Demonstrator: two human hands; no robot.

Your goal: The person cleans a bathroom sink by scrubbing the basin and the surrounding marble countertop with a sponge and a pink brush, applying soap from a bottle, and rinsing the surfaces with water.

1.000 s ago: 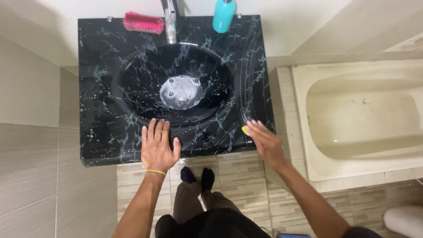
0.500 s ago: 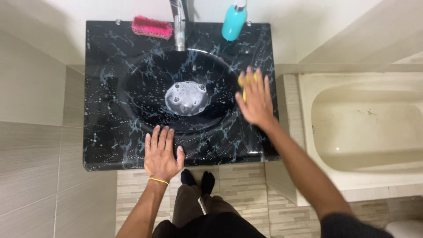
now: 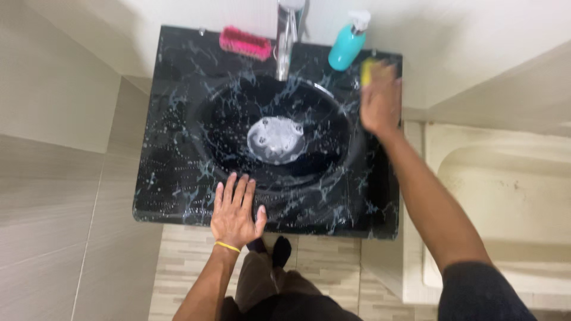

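A black marbled sink top with a round basin holds soapy foam over the drain. My left hand lies flat, fingers spread, on the sink's front edge; a yellow band circles that wrist. My right hand reaches to the back right corner of the top and presses a yellow sponge against it, just right of a teal pump bottle. The hand is motion-blurred and covers most of the sponge.
A chrome tap rises at the back centre, with a pink scrub brush to its left. A cream bathtub stands to the right of the sink. Tiled walls and floor surround it; my feet in dark socks are below.
My right hand with the sponge swept from the front right edge up the right side to the back right corner. My left hand stayed flat on the front edge. The camera tilted.
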